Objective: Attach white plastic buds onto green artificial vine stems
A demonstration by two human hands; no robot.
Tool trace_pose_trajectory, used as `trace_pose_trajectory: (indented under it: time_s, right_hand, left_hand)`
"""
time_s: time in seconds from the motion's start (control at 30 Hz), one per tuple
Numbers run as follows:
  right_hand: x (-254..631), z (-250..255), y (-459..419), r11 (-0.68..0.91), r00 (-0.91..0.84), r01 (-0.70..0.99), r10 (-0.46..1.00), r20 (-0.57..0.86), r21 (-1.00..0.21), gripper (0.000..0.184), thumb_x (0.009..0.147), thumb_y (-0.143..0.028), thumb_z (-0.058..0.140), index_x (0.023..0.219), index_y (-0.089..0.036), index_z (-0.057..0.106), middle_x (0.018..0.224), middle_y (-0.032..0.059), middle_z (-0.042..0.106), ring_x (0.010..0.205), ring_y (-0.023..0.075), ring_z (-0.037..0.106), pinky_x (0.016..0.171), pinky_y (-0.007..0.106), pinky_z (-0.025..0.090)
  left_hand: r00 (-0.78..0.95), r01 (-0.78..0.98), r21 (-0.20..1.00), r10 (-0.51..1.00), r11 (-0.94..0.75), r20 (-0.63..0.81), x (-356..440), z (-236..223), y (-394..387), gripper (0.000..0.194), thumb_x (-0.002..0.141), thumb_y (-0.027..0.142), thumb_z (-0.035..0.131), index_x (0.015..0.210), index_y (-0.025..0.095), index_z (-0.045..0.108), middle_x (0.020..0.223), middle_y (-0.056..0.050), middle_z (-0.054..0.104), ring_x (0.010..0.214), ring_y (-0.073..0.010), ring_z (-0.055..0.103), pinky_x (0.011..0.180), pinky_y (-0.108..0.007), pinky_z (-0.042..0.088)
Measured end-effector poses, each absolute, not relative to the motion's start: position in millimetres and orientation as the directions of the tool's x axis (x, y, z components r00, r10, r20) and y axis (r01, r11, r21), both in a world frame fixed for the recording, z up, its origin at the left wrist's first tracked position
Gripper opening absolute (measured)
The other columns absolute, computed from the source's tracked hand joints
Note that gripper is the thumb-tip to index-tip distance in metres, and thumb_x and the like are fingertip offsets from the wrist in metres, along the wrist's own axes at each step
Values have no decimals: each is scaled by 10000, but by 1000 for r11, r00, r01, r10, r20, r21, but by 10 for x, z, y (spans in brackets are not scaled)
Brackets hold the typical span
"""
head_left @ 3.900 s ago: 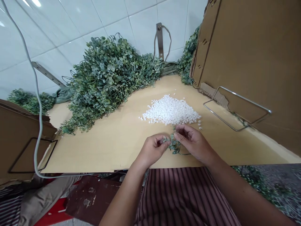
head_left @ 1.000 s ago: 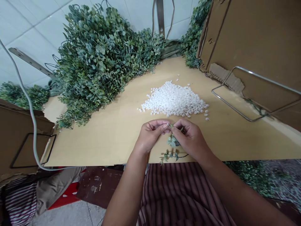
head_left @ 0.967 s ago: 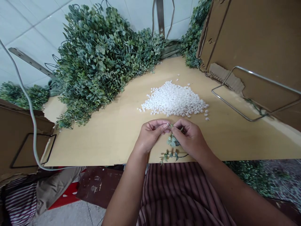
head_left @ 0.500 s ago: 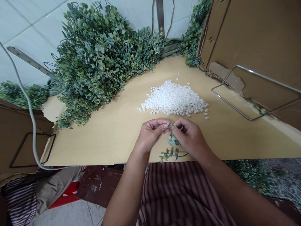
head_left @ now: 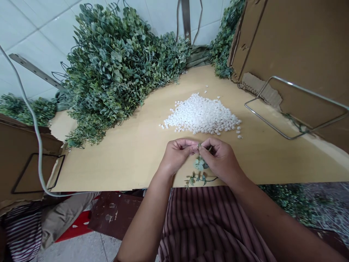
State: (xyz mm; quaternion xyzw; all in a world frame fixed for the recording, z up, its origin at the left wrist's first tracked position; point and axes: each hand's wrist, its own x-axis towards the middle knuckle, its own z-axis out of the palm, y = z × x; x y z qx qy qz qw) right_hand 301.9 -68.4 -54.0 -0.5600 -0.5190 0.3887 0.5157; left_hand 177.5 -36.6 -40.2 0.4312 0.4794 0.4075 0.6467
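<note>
Green sprig (head_left: 200, 163) in right hand (head_left: 221, 157) points its lower strand (head_left: 200, 178) left

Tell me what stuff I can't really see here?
- Head view: what the left hand pinches; too small, fingers cover it.
- Head view: part of the leafy sprig; the right hand covers it.
- Head view: metal strip's top; top edge cuts it.
- Head view: where the cable starts; left edge cuts it.
</note>
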Motion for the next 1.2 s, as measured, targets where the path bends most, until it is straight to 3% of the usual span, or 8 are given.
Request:
trace_pose_trajectory:
  time_s: [0.2,0.33,0.47,0.6,0.73,0.9,1.03,1.2]
  right_hand:
    - [3021,-554,-673,75,128,140,987,93,-987,182,690,-346,541,612,-184,519,495,-25,479,437,109,416,409,213,318]
    - [3017,-584,-676,62,153,111,985,79,-992,183,736,-350,524,653,-189,496,553,-16,497,481,123,455,445,225,349]
    - [3022,-595,-665,135,182,158,970,163,-978,149,735,-319,529,672,-190,489,598,-16,500,538,129,475,506,236,377]
    - [3033,-594,-680,135,159,111,976,152,-985,146,733,-316,552,712,-189,482,610,-23,483,547,129,468,508,234,391]
    - [3041,-573,-721,161,-26,27,987,161,-987,170,759,-331,558,792,-181,486,734,9,548,681,155,540,610,253,445]
    - [3035,-577,-720,166,-143,113,978,149,-980,159,762,-311,544,826,-165,539,727,6,555,676,153,528,584,242,416]
    - [3024,-595,-702,209,-66,183,978,200,-961,124,763,-280,503,735,-164,535,644,-5,522,610,142,495,554,239,380]
    - [3027,-578,-723,226,-11,169,974,227,-959,195,788,-287,495,626,-186,457,552,-39,410,525,117,418,489,226,317]
  left_hand:
    - [134,-134,967,971,216,-198,1730,-425,-438,219,571,257,800,757,161,737,683,-21,695,599,-108,572,622,-243,468]
    - [-13,-53,998,1000,-28,27,1633,-370,-658,213,654,261,756,862,220,728,887,-31,683,759,-129,585,710,-242,472]
    - [133,119,975,976,-189,172,1671,-320,-806,230,624,158,762,842,226,738,811,-30,649,715,-132,555,698,-247,466]
    - [53,70,994,995,-84,80,1750,-363,-747,90,659,178,729,747,201,722,700,-10,646,647,-121,569,652,-242,474]
    - [46,-143,986,996,88,-82,1734,-401,-652,157,604,237,778,735,183,711,690,-9,695,681,-133,631,685,-247,509]
    - [32,-224,968,993,117,-113,1730,-394,-626,189,556,225,802,719,185,714,720,-12,726,682,-128,653,688,-242,525]
    - [28,-144,987,997,70,-67,1753,-384,-634,145,609,207,757,748,191,717,751,-15,723,696,-126,643,675,-233,506]
    - [47,227,970,996,-85,76,1596,-372,-448,95,697,208,670,768,168,719,802,-43,692,679,-128,592,638,-237,459]
